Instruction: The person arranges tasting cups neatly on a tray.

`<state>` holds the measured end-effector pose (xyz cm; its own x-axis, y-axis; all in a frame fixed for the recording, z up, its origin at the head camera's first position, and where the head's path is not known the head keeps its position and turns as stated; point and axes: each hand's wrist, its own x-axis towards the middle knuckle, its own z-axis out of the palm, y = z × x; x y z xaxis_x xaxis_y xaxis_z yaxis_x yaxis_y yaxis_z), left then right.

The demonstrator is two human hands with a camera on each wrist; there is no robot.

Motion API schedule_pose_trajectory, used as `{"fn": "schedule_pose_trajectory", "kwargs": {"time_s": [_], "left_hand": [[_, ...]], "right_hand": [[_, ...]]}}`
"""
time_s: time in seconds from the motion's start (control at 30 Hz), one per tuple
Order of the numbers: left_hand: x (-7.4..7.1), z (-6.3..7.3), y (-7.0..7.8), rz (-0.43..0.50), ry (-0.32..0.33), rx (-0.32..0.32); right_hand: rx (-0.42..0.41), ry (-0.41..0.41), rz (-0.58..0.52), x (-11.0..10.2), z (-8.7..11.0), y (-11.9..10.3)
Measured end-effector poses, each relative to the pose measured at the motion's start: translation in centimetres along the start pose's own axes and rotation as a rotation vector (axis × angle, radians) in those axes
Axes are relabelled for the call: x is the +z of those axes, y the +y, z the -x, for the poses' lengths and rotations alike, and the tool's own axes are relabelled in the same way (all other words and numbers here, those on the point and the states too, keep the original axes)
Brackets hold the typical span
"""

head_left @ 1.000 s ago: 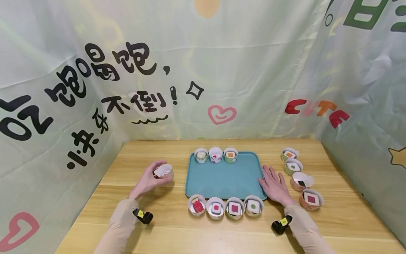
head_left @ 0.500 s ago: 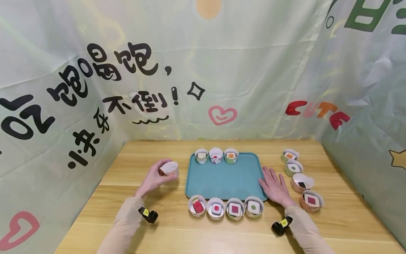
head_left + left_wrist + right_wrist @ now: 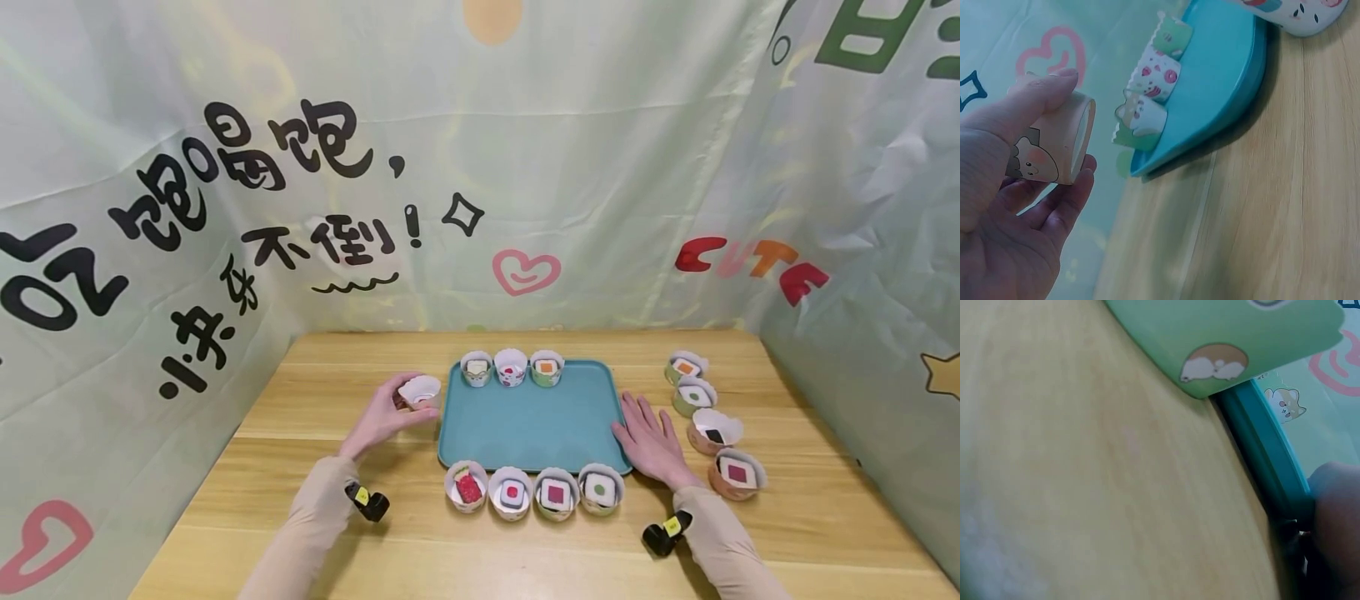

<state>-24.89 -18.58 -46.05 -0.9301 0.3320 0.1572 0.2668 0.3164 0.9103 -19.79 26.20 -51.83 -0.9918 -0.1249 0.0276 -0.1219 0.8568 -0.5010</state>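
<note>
My left hand (image 3: 384, 415) grips a peach paper baking cup (image 3: 422, 393) between thumb and fingers, just left of the blue tray (image 3: 532, 425). The left wrist view shows a cartoon animal printed on that cup (image 3: 1044, 159), which is tipped on its side there; its contents are out of sight. My right hand (image 3: 651, 443) lies with straight fingers at the tray's right edge. Three paper cups stand along the tray's far edge: one with a pale piece (image 3: 476, 369), one with a red bit (image 3: 511, 368), one with an orange-centred sushi piece (image 3: 547, 368).
In front of the tray stands a row of several cups with sushi pieces (image 3: 555, 493). Several more cups (image 3: 735, 473) form a line at the right of the wooden table (image 3: 420, 550). A green cup (image 3: 1229, 344) fills the top of the right wrist view. Printed cloth (image 3: 600, 167) hangs behind.
My left hand has carried the peach cup to the right and slightly away from me, up close to the tray's left edge. The right hand has stayed in place.
</note>
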Motion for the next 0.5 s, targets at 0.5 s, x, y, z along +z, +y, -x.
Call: {"fn": "schedule_pose_trajectory", "kwargs": {"time_s": [0.5], "left_hand": [[2.1,-1.7,1.4,-0.022,-0.052,0.006]], "right_hand": [[0.000,-0.004,0.000,0.0,0.0,0.1]]}}
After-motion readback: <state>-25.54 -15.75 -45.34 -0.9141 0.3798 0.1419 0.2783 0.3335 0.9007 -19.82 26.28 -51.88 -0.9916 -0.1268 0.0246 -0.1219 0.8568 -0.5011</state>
